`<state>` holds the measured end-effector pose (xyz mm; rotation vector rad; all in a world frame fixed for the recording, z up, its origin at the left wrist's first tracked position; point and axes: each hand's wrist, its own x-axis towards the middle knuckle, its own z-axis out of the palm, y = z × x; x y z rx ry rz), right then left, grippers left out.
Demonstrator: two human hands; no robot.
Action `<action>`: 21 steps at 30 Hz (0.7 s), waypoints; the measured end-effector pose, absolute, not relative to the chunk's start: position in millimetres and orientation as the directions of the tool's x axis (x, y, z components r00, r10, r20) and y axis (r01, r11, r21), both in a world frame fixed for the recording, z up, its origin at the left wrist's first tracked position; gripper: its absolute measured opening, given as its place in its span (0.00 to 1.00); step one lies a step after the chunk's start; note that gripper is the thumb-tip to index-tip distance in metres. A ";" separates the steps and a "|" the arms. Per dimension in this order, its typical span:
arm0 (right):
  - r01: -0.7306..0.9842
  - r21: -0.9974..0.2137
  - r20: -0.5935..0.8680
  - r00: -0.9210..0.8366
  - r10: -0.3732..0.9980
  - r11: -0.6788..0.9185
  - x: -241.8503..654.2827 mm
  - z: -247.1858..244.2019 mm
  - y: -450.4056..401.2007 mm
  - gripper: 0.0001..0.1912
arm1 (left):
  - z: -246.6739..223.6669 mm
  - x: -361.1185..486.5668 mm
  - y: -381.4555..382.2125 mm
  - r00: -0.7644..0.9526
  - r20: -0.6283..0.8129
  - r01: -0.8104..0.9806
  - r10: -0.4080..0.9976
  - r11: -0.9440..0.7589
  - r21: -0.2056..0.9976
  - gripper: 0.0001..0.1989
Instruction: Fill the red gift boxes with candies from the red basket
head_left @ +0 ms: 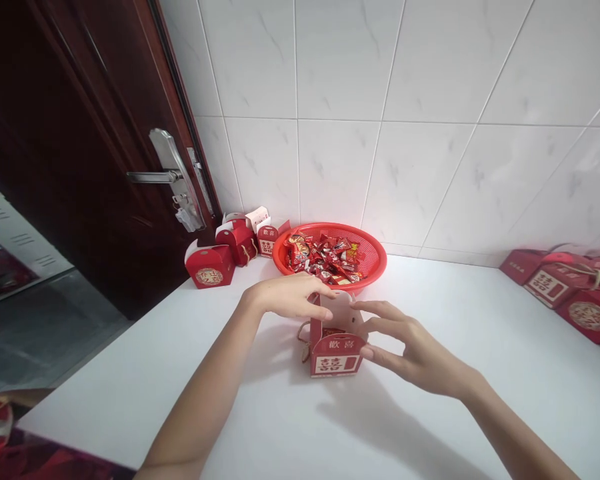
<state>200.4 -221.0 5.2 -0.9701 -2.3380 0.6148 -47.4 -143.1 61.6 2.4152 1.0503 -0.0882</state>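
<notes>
A small red gift box (336,360) with cream panels and Chinese characters stands on the white table, its top flaps raised. Some red-wrapped contents show inside it, and a twine handle (305,350) hangs at its left side. Over the box's left rear edge reaches my left hand (293,297), fingers stretched out and nothing in them. My right hand (400,337) is at the box's right side, fingers apart; its thumb is by the front flap and the other fingertips by the right and back edges. Firm contact cannot be made out.
Behind the box, a red plastic basket (380,267) holds several wrapped candies (325,257). Similar red boxes (210,267) stand at the back left, with more boxes (587,310) at the far right. A tiled wall (345,173) borders the table (260,413); a dark door (90,133) is at left.
</notes>
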 end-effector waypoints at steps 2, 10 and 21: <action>0.501 -0.573 0.318 -0.593 0.740 0.648 199.0 -2.8 -229.2 0.09 | 60.9 -45.4 -144.5 0.696 -0.244 0.704 0.676 -0.573 0.419 0.26; 0.449 -0.543 0.484 -0.523 0.701 0.710 180.3 -36.5 -241.9 0.03 | 54.4 -33.0 -151.0 0.776 -0.199 0.616 0.599 -0.649 0.446 0.15; 0.462 -0.430 0.711 -0.357 0.606 0.776 165.7 -66.9 -252.3 0.10 | 54.4 -31.8 -155.0 0.711 -0.102 0.680 0.695 -0.645 0.347 0.11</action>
